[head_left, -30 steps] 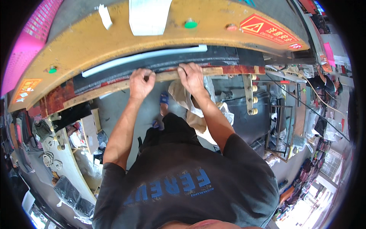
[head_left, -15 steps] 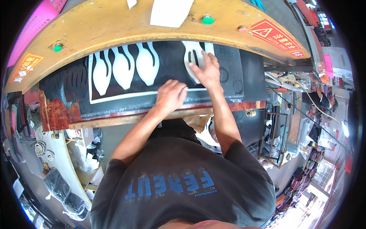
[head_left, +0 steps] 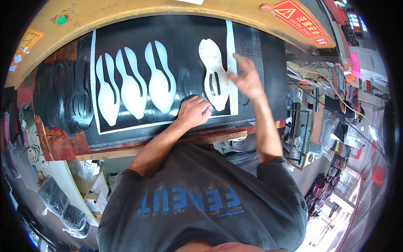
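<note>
From the head camera, a black cutting board (head_left: 176, 38) lay across the bed of a yellow press machine (head_left: 126, 12), with a white-bordered black rubber sheet (head_left: 163, 50) spread over most of it. Three white sole-shaped cutouts (head_left: 134, 86) showed in a row through the left and middle of the sheet, each split by a dark curved slit.

Towards the sheet's right edge, a white shoe-sole piece (head_left: 213, 69) lay lengthwise, toe towards the board's far edge, with two short slots near its heel end. The right hand (head_left: 248, 80) was raised at that right edge, fingers spread and loose, fingertips at the side of the sole piece; whether it was pinching the piece or only brushing it could not be told.

The left hand (head_left: 194, 111) rested knuckles-up on the sheet near the board's near edge, fingers curled under into a loose fist, just beside the heel of the sole piece and below a dark sole-shaped impression (head_left: 189, 82). Nothing showed in its grasp.

On the board's left end, outside the white border, black sole-shaped pieces (head_left: 67, 98) lay in a cluster. A wooden strip (head_left: 163, 145) ran along the near edge. A green button (head_left: 61, 19) sat at the machine's far left corner, a red one (head_left: 265, 6) at the far right.
</note>
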`<state>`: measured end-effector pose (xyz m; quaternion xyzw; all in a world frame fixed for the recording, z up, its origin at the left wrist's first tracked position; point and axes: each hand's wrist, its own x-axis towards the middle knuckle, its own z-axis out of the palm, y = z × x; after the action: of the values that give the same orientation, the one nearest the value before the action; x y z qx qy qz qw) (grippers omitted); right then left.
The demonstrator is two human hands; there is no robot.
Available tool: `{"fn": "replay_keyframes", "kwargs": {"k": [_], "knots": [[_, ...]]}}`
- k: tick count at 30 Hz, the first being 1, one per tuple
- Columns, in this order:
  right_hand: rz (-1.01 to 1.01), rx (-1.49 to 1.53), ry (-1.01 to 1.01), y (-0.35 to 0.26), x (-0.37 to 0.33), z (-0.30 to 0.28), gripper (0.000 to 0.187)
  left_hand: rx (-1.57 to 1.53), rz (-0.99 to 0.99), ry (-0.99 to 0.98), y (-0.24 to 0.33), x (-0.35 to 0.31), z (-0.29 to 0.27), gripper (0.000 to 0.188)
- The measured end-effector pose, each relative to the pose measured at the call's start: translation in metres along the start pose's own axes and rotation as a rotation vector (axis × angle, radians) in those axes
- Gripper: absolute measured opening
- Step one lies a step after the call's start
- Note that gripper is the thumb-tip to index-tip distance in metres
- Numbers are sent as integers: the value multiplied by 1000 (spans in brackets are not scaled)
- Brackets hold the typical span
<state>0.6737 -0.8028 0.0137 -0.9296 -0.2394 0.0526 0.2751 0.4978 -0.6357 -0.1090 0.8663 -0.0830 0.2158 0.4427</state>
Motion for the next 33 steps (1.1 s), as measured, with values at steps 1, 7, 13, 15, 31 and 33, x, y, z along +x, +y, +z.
{"fn": "replay_keyframes", "kwargs": {"k": [1, 7, 13, 15, 31, 33], "knots": [[20, -137, -66, -7, -10, 13, 81, -118, -50, 44, -2, -1, -2, 2], [214, -420, -11, -44, -48, 101, 94, -197, -70, 74, -6, -13, -7, 5], [215, 106, -188, -22, -11, 74, 101, -27, -30, 14, -17, -15, -10, 10], [245, 579, -290, -3, -5, 53, 102, 16, -37, 17, -17, -16, -8, 10], [534, 1695, -46, 150, -101, -51, 73, 189, -28, 23, -2, -9, 2, 9], [466, 1862, -21, 166, -110, -44, 74, 198, -65, -2, 1, -8, 1, 8]]}}
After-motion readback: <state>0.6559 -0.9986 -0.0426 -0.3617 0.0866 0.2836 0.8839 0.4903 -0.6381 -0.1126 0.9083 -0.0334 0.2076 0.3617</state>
